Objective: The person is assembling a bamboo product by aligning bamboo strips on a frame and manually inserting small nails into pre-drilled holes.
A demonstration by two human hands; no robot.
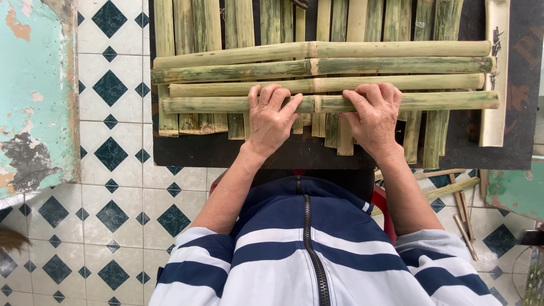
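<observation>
Green-grey bamboo covers most of the dark surface: a row of split bamboo slats runs away from the person, and four long half-round bamboo poles lie crosswise over them, close together and roughly parallel. Three of those cross poles sit untouched further out; the nearest bamboo pole is the one under both hands. Judging by this, the crosswise layer is well along, with the closest piece being pressed or lined up and nothing visibly fastening it yet. The left hand lies flat over the pole just left of its middle joint, fingers draped across the top, a loose pressing grip and not a closed fist. The right hand does the same just right of the joint, fingers spread over the pole and the slat ends beneath. More bamboo strips lie on the tiled floor by the person's right side, near the red stool.
</observation>
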